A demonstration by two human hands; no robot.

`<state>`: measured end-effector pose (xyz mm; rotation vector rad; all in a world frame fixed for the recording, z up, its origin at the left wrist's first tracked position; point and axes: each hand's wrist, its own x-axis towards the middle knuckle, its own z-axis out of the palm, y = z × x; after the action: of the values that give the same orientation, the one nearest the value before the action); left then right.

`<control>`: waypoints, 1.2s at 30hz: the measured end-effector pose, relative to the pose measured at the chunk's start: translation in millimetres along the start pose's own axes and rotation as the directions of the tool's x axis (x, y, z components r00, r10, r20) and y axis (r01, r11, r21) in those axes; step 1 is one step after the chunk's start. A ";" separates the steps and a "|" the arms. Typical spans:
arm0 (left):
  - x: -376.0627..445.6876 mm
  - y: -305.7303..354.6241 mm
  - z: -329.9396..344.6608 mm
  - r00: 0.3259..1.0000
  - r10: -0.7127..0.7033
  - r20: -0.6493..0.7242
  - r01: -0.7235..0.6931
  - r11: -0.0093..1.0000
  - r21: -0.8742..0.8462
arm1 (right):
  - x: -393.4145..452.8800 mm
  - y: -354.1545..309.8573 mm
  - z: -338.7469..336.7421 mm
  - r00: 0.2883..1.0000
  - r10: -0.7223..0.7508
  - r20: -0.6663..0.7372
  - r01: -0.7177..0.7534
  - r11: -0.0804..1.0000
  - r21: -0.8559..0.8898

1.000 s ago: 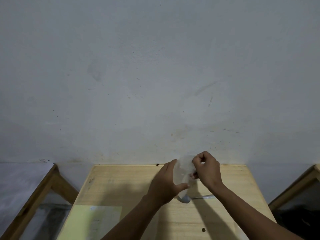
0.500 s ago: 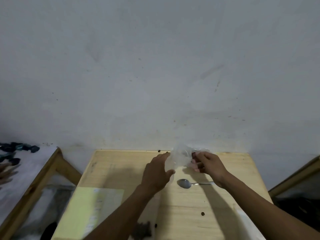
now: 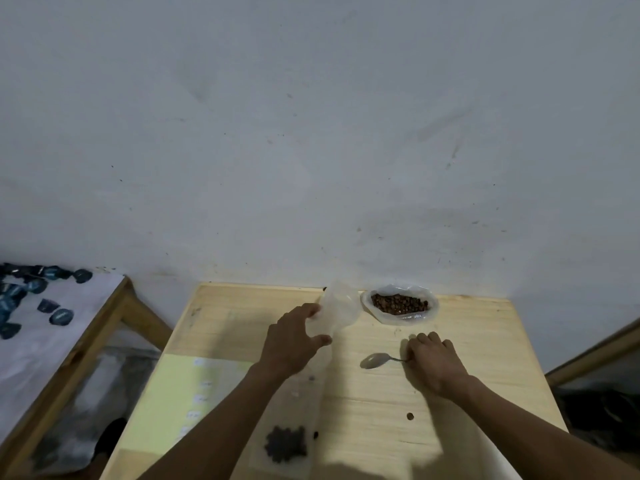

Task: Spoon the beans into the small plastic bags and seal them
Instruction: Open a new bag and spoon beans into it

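- Left hand (image 3: 294, 341) reaches forward over the wooden table (image 3: 485, 341), forearm coming in from the lower left; thumb and fingers curl round the lower end of a small clear plastic bag (image 3: 337, 311) and hold it up, mouth tilted away toward the wall.
- Held bag looks empty; its plastic is too faint to be sure.
- Right hand (image 3: 434, 367) lies palm down on the table, fingers bent over the handle of a metal spoon (image 3: 377, 360); whether they actually pinch the handle cannot be told.
- Spoon bowl lies on the wood, pointing left, between the two hands.
- Larger open bag (image 3: 400, 303) sits at the far table edge by the wall, just right of the held bag, rim rolled down, with brown beans (image 3: 398, 303) inside.
- Near edge: flat clear bag (image 3: 285, 441) with a dark cluster of beans lies beside the left forearm.
- Pale yellow sheet (image 3: 166, 403) covers the table's left part.
- Side surface at left carries scattered dark blue capsules (image 3: 60, 317).
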<state>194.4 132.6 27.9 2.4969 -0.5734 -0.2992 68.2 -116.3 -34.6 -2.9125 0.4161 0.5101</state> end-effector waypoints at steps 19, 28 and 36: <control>12.4 -10.8 11.8 0.996 -0.065 0.060 0.067 0.998 -0.018 | 31.8 56.9 -98.6 0.824 0.490 -0.286 0.051 0.438 0.898; 16.5 -12.5 20.7 0.994 -0.059 0.096 0.060 0.998 -0.009 | 43.8 30.9 -32.3 0.762 0.643 -0.080 -0.081 0.217 0.973; 15.5 -14.0 23.4 0.994 -0.048 0.097 0.046 0.999 0.030 | 59.1 10.1 -22.7 0.752 0.593 0.288 -0.217 -0.189 0.958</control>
<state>205.1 125.1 -0.6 2.5358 -0.5617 -0.4356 125.6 -144.8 -35.4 -1.1985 1.2081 -0.2195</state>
